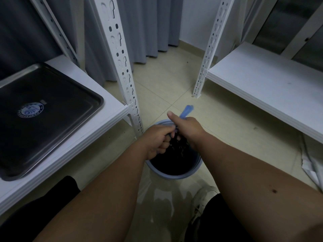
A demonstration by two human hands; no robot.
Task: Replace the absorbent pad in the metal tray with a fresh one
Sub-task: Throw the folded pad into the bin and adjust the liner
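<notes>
The absorbent pad [186,110] is gripped in both hands, crumpled, with only a blurred blue end showing above the right fist and dark folds showing between the two hands. The right hand [187,129] is curled around it with the thumb stuck out up and to the left, knuckles turned toward the camera. The left hand [158,140], just beside it and slightly nearer the body, clenches the lower part of the pad, fingers wrapped under and the back of the hand facing up. Both forearms reach forward and converge, so the fists nearly touch.

Directly beneath the grip stands a round blue bin [174,173] with a dark inside, on the tiled floor [166,84].

Left of the hands, on a white shelf [97,124], lies the metal tray [83,95], bare, with a round blue-and-white sticker [30,110] on its bottom. A perforated white upright [122,67] rises at the shelf corner, between tray and hands. To the right of the grip is another white shelf [262,81].
</notes>
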